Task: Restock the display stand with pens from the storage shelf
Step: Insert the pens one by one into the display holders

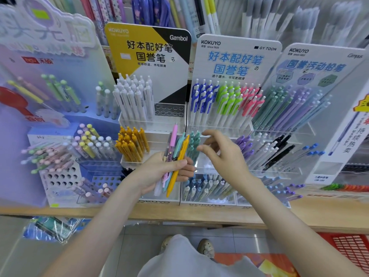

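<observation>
Left of centre, grips a mixed bundle of pens [175, 152] (pink, teal, orange) tightly in the left hand [159, 170], before the display stand [207, 203]. Right of centre, holds the right hand [223, 154] empty, fingers loosely parted, just beside the stand's teal pens [194, 144].

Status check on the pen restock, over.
Left hand grips a mixed bunch of pens. Right hand open, empty, beside the teal pens. Nothing blocking the display stand.

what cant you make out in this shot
Head view:
- Pen bundle: count unclear, left hand fingers cover the barrels.
- Teal pens: lower parts hidden behind the bundle and right hand.
- Purple stand at left: print blurred.
- Red basket: cut off by the bottom-right corner.
</observation>
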### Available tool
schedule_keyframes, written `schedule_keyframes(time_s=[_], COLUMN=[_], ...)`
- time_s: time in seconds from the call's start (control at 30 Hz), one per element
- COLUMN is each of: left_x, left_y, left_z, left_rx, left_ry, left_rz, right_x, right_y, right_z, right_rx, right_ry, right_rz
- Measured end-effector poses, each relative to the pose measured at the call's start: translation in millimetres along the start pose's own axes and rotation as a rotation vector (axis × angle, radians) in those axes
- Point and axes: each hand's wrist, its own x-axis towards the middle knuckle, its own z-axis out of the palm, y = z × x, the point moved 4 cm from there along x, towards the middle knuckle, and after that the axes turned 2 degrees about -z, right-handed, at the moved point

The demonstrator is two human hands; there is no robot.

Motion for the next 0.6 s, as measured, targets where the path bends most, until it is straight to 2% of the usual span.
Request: schedule_keyframes(time_s=[0.1,0.3,0.43,0.53,0.6], left_x=[3.1,8.8,7.1,-2.5,-14.0], left_y=[3.7,9.5,16.5,22.6,25.9], left_z=[16.1,33.5,27.0,7.1,-13.3], left_rx=[0.066,0.136,0.107,0.068,-0.003], left_ry=[-0.079,-0.158,-0.106,0.002,0.088], left_rz=[-0.018,-0.017,0.002,0.068,0.116], right_x=[0.8,-5.3,-3.6,3.7,10.0], right_y=[-7.6,0.6,7.0,3.4,-4.7], right_z=[0.8,-16.0,-36.7,-52.8,-53.1], right_rx=[0.264,0.622,0.795,0.816,0.816], right_ry=[-0.140,-0.121,0.053,0.198,0.215], right_rz=[0.106,0.218,0.226,0.184,0.161])
